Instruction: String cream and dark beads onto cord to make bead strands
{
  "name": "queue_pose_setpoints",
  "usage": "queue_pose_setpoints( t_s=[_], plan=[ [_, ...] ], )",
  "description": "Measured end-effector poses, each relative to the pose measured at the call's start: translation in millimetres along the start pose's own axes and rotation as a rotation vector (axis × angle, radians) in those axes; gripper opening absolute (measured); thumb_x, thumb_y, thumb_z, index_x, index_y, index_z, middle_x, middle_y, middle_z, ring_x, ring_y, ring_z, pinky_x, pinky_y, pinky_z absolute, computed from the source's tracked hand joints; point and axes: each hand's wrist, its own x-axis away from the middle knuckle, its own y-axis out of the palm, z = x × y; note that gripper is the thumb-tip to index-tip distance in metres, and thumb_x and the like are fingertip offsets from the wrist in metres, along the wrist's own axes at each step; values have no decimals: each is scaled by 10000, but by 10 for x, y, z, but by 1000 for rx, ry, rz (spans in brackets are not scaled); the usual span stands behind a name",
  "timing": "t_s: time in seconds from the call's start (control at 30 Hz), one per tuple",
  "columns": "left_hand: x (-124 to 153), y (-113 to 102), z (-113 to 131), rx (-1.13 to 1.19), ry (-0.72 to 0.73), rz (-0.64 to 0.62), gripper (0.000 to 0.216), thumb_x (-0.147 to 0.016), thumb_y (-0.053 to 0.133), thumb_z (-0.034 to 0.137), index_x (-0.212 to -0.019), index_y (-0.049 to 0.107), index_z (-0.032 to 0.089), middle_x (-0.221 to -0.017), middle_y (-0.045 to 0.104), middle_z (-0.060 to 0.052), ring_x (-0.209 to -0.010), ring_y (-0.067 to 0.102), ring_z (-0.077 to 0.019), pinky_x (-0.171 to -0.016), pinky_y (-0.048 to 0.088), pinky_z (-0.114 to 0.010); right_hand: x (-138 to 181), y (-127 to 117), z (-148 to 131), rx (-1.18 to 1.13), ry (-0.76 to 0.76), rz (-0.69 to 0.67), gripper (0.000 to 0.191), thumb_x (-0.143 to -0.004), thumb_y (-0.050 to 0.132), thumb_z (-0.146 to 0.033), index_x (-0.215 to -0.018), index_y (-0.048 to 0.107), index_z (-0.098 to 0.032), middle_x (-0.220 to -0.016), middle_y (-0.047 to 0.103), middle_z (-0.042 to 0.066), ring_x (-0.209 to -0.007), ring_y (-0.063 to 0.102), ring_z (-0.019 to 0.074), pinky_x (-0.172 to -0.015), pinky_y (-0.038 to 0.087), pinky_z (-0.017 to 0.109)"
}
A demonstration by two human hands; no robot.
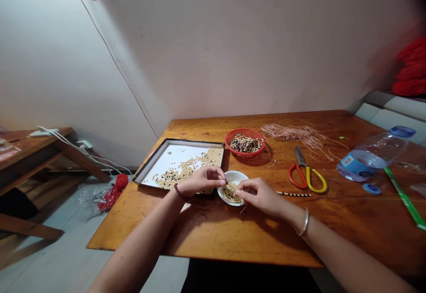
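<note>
Covering white bowl [237, 177] partly, right hand [258, 194], pinch unclear

The red thing [411, 69] at the upper right is blurred; what the fingers [221, 181] pinch is too small to tell.

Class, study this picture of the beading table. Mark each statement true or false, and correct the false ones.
1. The left hand and right hand meet over the white bowl of pale beads. True.
2. The red basket is empty. False: it holds a mix of dark and pale beads.
3. The scissors lie right of the bowl, with one red and one yellow handle. True.
4. The water bottle stands upright. False: it lies on its side.
5. The tray lies right of the scissors. False: it lies left of the bowl, with pale beads in it.
</note>
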Motion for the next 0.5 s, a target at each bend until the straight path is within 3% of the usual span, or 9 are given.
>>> queue_pose_setpoints(
  t_s=[0.17,0.33,0.5],
  plan=[
    [13,1,3,-84,50,3,302,-735,708,396,-843,640,122,-771,648,-45,-699,581,-106,-659,446,-209,4,9,-28,-15,-5,0,348,-863,525,-444,-791,715,-162,-700,669,44,-620,559,156,-590,398,249],
    [38,35,63,-127,81,56,268,-765,680,381,-814,644,120,-767,631,-37,-708,568,-112,-663,436,-212,-16,-24,15,-182,-6,58,537,-924,351,-535,-946,719,-145,-903,710,97,-848,628,212,-784,453,310],
    [41,59,87,-145,74,58,274,-768,675,382,-826,637,117,-763,614,-35,-710,555,-117,-668,434,-223,-18,-37,21,-245,29,94,588,-922,313,-570,-991,710,-142,-973,702,108,-825,627,200,-782,465,320]
  ],
)
